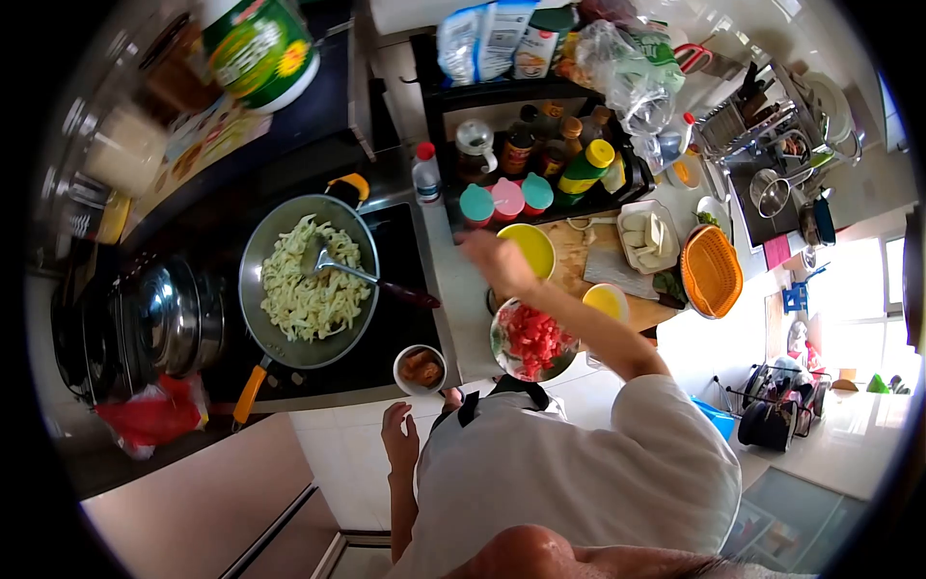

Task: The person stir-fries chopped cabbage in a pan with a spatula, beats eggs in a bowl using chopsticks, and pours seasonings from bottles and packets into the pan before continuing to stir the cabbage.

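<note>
Reaching over the counter (465,333), the right hand (497,261) passes close to the lidded jars (507,197)

On my left, the wok (287,349) sits on the stove (395,251), with pale chopped vegetable (318,299) spread across its middle. A spatula (338,265) lies in it, the metal end among the pieces and the dark handle out over the right rim.

Just right of there, the left hand (400,439) hangs below the small bowl (400,381), apart from it. Its fingers are loosely curled, a little spread, and I see nothing in them. Brown chunks (422,367) fill that bowl.

A red-capped bottle (425,174) stands upright farther up. Next comes the right hand, between the jars and the patterned bowl (501,355) of red pieces (538,338). It's too blurred for me to tell how its fingers stand or whether they hold anything. A yellow bowl (533,253) is just beside it.

Farther right, a cleaver (617,275) lies on the board (569,253), near a dish (629,210) of white pieces (648,234). The orange basket (712,272) is just beyond the dish.
</note>
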`<state>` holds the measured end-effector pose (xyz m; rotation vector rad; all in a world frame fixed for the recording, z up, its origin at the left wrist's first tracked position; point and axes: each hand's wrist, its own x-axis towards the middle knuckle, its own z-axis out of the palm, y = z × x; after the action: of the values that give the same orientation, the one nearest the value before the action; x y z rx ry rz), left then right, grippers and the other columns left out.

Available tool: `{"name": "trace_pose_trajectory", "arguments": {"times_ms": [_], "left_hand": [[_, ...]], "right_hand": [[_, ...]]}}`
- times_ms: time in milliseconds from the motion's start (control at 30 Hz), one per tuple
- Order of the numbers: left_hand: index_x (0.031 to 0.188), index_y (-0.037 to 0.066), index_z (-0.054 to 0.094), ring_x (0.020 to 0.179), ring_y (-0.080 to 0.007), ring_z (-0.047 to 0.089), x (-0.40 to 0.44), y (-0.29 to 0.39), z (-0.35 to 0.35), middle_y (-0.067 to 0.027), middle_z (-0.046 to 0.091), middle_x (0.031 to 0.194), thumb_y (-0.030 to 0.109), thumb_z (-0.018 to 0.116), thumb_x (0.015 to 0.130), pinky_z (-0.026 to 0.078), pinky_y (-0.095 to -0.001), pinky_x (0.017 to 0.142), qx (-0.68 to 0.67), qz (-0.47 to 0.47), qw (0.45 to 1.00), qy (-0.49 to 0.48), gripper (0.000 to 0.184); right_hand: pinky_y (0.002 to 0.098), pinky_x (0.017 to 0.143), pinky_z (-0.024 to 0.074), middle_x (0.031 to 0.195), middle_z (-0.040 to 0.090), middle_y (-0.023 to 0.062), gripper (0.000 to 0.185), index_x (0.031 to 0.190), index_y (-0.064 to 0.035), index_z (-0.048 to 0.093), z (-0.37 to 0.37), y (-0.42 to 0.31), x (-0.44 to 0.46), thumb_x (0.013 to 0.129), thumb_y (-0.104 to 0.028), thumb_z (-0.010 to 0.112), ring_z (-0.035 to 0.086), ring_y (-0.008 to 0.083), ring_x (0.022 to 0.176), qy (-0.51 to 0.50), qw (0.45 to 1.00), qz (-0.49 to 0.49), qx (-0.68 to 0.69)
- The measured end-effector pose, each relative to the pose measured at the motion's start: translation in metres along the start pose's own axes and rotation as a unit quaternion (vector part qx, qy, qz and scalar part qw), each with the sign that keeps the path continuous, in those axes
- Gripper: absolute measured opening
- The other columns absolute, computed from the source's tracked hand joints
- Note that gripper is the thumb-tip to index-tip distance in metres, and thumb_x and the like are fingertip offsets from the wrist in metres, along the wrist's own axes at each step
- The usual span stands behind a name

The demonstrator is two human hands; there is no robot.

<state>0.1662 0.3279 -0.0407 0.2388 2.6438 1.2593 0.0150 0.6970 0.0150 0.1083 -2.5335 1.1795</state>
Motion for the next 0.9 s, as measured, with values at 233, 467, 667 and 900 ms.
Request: {"name": "trace_pose_trajectory", "arguments": {"times_ms": [233,467,667,900], "left_hand": [[0.100,0.001,0.063,0.100,-0.0336,0.061,-0.006,0.024,0.009,-0.0154,0.062,0.107,-0.003,0.058,0.083,0.050,-0.0397,0.088,0.038,0.019,0.999,-0.010,0.018],[0.101,0.001,0.063,0.101,-0.0333,0.061,-0.005,0.064,0.001,-0.0147,0.063,0.107,-0.003,0.057,0.086,0.050,-0.0400,0.088,0.076,0.056,0.995,0.021,0.017],[0.100,0.003,0.064,0.098,-0.0339,0.062,-0.024,0.056,0.002,-0.0154,0.063,0.106,-0.005,0.059,0.085,0.051,-0.0395,0.085,0.096,0.063,0.993,0.038,0.018],[0.100,0.002,0.063,0.101,-0.0333,0.061,-0.014,0.064,0.001,-0.0143,0.062,0.109,-0.003,0.057,0.086,0.050,-0.0390,0.087,0.075,0.065,0.995,0.028,0.015]], "right_hand": [[0.0388,0.071,0.0498,0.087,0.063,0.0129,0.049,0.121,-0.0033,0.054,-0.069,0.137,0.065,0.079,-0.020,0.072,0.062,0.0307,0.080,0.233,0.961,0.125,-0.082],[0.0434,0.073,0.0468,0.100,0.052,0.0169,0.038,0.108,-0.0026,0.047,-0.080,0.128,0.106,0.077,-0.009,0.067,0.055,0.0342,0.091,0.348,0.915,0.195,-0.058],[0.0473,0.093,0.0388,0.116,0.053,0.0180,0.039,0.115,-0.0026,0.056,-0.135,0.139,0.113,0.079,-0.018,0.060,0.047,0.0352,0.112,0.189,0.828,-0.014,-0.528],[0.0471,0.089,0.0474,0.121,0.052,0.0211,0.044,0.125,-0.0083,0.053,-0.154,0.167,0.115,0.081,-0.005,0.056,0.055,0.0396,0.105,-0.042,0.901,0.092,-0.423]]}}
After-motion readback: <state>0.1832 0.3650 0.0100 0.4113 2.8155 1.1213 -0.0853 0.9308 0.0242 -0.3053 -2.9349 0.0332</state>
